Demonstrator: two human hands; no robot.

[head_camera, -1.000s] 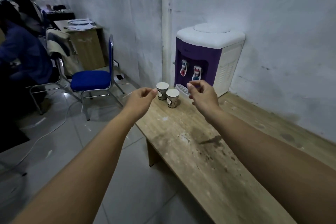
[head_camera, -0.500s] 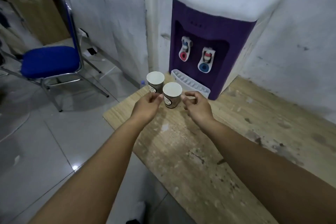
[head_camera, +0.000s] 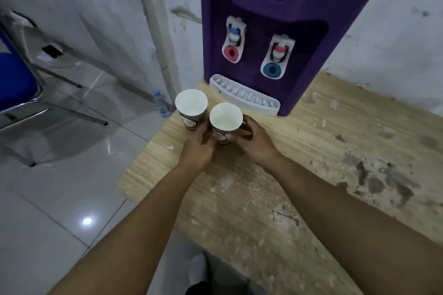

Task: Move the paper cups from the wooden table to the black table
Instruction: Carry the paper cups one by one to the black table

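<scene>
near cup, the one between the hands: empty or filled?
Empty. The near paper cup stands upright on the wooden table, mouth toward the camera; its white inside shows down to the bottom, no liquid.

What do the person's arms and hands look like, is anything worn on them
Both forearms are bare right up to the frame's edge, with no sleeves showing. The left hand and right hand wear no gloves, and no watch or bracelet shows.
</scene>
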